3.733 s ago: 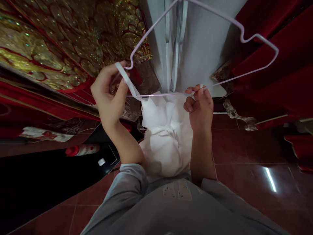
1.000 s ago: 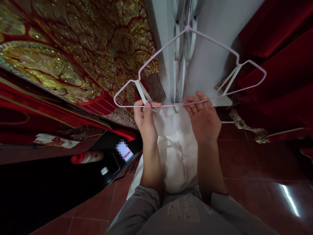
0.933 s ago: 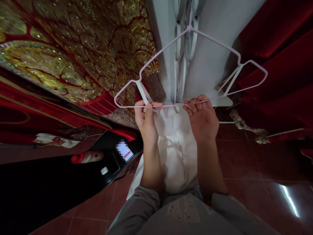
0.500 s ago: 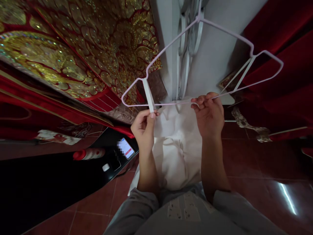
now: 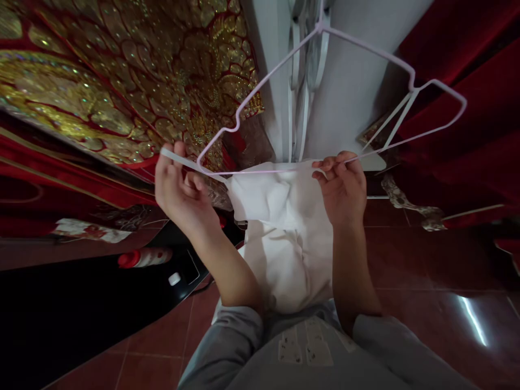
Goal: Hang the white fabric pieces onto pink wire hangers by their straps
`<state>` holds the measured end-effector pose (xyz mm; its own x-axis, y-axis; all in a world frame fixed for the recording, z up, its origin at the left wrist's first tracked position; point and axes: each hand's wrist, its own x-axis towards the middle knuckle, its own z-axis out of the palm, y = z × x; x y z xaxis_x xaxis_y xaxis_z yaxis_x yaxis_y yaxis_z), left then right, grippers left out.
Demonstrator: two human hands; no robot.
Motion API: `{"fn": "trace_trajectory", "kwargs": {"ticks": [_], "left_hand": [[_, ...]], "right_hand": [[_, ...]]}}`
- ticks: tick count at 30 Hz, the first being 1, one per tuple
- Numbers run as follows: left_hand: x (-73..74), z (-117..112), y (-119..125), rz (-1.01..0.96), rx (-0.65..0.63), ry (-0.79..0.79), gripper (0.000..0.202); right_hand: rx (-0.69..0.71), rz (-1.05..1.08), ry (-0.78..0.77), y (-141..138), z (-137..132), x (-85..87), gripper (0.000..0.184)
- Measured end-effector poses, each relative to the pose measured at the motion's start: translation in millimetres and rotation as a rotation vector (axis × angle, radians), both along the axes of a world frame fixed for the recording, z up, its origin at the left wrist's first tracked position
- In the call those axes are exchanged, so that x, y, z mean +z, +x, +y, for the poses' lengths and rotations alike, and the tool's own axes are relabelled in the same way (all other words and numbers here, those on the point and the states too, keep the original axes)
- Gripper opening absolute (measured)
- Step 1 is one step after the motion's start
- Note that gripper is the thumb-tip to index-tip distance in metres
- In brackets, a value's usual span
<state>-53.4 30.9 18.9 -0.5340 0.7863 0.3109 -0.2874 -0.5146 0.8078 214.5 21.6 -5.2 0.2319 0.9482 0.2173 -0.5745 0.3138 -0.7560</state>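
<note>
A thin pink hanger [image 5: 280, 67] spans the view in front of me, tilted, with a white garment [image 5: 280, 244] below its bottom bar. My left hand [image 5: 182, 189], fingers curled, holds a white strap [image 5: 187, 161] of the garment stretched out past the hanger's left end. That strap is clear of the left notch. At the right notch, another white strap [image 5: 400, 120] hangs over the hanger. My right hand [image 5: 343, 187] pinches the bottom bar near its middle, perhaps with the garment's upper edge; the fingertips partly hide this.
On the left, gold-sequinned red clothing [image 5: 174, 70] hangs close to my hand. A black table [image 5: 81, 303] below it bears a red-capped bottle [image 5: 146, 257] and a small white case [image 5: 174, 279]. Red fabric [image 5: 479, 81] hangs at right, beside a pale wall [image 5: 361, 81].
My left hand has moved left and slightly up, drawing the left strap off the hanger's notch and outward beyond its end. My right hand keeps its hold on the bar.
</note>
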Motion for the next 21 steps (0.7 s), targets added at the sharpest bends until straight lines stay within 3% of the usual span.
{"fn": "trace_trajectory", "kwargs": {"ticks": [2, 5, 9, 13, 16, 19, 21], "left_hand": [[-13.0, -5, 14, -0.013, 0.023, -0.058, 0.041], [-16.9, -14, 43, -0.008, -0.111, -0.142, 0.022], [-8.4, -18, 76, -0.036, -0.219, -0.087, 0.029], [-6.7, -14, 89, -0.085, -0.215, -0.085, 0.032], [-9.3, -9, 88, -0.083, -0.21, -0.077, 0.032], [-11.4, -3, 84, -0.083, -0.224, 0.019, 0.031], [-12.2, 0, 84, -0.089, -0.226, 0.057, 0.03]], "right_hand": [[0.01, 0.005, 0.009, -2, 1, -2.2, 0.011], [0.02, -0.01, 0.005, -5, 2, -5.1, 0.012], [0.026, -0.009, 0.009, -7, 2, -4.8, 0.012], [0.001, -0.088, -0.004, -3, -3, -4.4, 0.018], [-0.178, -0.209, -0.055, 10, -5, -9.6, 0.018], [-0.537, -0.221, -0.073, 36, 0, -16.0, 0.009], [-0.694, -0.215, -0.064, 53, 6, -17.3, 0.021]]}}
